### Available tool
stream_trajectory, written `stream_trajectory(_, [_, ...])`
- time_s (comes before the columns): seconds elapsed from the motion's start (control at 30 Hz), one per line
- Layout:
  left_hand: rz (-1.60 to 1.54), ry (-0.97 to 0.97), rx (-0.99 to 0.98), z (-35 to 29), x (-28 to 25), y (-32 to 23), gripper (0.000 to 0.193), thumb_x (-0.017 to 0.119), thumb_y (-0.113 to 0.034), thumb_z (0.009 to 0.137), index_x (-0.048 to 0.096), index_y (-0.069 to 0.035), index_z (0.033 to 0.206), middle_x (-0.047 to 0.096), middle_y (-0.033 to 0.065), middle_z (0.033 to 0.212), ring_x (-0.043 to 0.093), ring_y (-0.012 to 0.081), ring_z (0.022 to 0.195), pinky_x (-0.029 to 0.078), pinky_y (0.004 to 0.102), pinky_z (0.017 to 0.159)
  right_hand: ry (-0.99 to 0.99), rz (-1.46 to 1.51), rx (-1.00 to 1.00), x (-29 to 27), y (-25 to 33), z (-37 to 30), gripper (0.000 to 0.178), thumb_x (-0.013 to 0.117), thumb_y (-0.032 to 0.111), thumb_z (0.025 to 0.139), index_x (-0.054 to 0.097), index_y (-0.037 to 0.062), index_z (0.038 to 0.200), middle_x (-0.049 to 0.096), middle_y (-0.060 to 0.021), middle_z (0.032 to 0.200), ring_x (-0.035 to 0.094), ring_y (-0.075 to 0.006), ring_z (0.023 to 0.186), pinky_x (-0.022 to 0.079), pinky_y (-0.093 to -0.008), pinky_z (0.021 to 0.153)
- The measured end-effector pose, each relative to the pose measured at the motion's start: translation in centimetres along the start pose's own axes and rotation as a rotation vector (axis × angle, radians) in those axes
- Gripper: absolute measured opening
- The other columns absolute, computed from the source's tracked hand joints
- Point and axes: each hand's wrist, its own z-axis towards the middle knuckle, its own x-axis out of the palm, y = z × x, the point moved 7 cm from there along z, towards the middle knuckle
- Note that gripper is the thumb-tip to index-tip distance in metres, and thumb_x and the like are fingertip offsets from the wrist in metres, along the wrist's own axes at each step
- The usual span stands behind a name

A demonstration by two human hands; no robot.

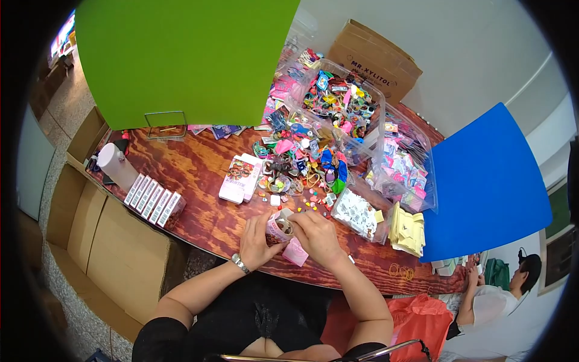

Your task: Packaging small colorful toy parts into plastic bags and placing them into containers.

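Observation:
In my left hand (254, 246) is a small pink printed carton (276, 230), gripped round its side with its open end facing up and to the right. My right hand (319, 239) is closed at that open end, fingertips pinched at the rim; whatever they hold is hidden. Just below the two hands a pink packet (295, 252) lies at the table's near edge. Beyond them, flat pink-and-white cartons (238, 180) lie stacked, and small colourful trinkets (301, 172) are heaped on the wood-patterned table (199, 199).
At left stand a row of small cartons (151, 202) and a white bottle (116, 166), above a large open cardboard box (114, 241). Clear bins (377, 99) sit behind. A green panel (187, 60) and blue panel (488, 187) flank the table. Another person (488, 301) works at far right.

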Motion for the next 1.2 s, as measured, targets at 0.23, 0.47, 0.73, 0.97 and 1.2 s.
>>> stream_trajectory(0.23, [-0.007,-0.037,0.012,0.1,-0.8,-0.4,0.092,0.091,-0.019,0.064,0.042,0.003,0.139,0.057,0.0207,0.12,0.055,0.0388,0.106,0.047,0.0461,0.088,-0.095,-0.166,-0.046,-2.6,1.6,0.3,0.02,0.081,0.013,0.075,0.073,0.0127,0.093,0.062,-0.0056,0.093,0.061,-0.0246,0.08,0.052,-0.0361,0.066])
stream_trajectory(0.47, [0.063,-0.141,0.115,-0.2,-0.8,-1.1,0.091,0.092,-0.018,0.064,0.042,0.001,0.139,0.056,0.0202,0.117,0.056,0.0387,0.103,0.048,0.0458,0.086,-0.102,-0.256,-0.009,-1.3,1.8,-0.6,0.019,0.082,0.017,0.074,0.07,0.0101,0.087,0.058,-0.0177,0.133,0.052,-0.0388,0.125,0.044,-0.048,0.102])
stream_trajectory(0.73, [-0.011,-0.071,-0.014,-0.4,-0.5,-0.1,0.097,0.092,-0.012,0.06,0.04,-0.001,0.141,0.054,0.0213,0.122,0.056,0.0399,0.109,0.048,0.0458,0.092,-0.214,-0.176,-0.069,-2.2,2.4,-0.3,0.016,0.079,0.01,0.076,0.068,0.0079,0.088,0.056,-0.0201,0.137,0.05,-0.0414,0.129,0.042,-0.0496,0.105])
stream_trajectory(0.97, [-0.013,-0.071,0.0,-0.4,-0.7,-0.6,0.098,0.093,-0.015,0.06,0.04,0.0,0.141,0.055,0.0209,0.123,0.056,0.0398,0.11,0.048,0.0455,0.094,-0.01,-0.248,-0.12,-0.3,2.4,0.0,0.02,0.079,0.014,0.076,0.072,0.0106,0.095,0.055,-0.0181,0.138,0.049,-0.0393,0.13,0.04,-0.051,0.108])
stream_trajectory(1.2, [-0.035,-0.1,0.019,-0.1,-1.8,-0.8,0.1,0.094,-0.022,0.063,0.038,-0.003,0.144,0.056,0.0201,0.12,0.059,0.0373,0.105,0.05,0.0456,0.087,-0.012,-0.051,-0.117,-1.6,2.0,-0.3,0.029,0.081,0.014,0.076,0.073,0.0102,0.104,0.053,-0.0186,0.141,0.054,-0.0376,0.126,0.044,-0.0499,0.105])
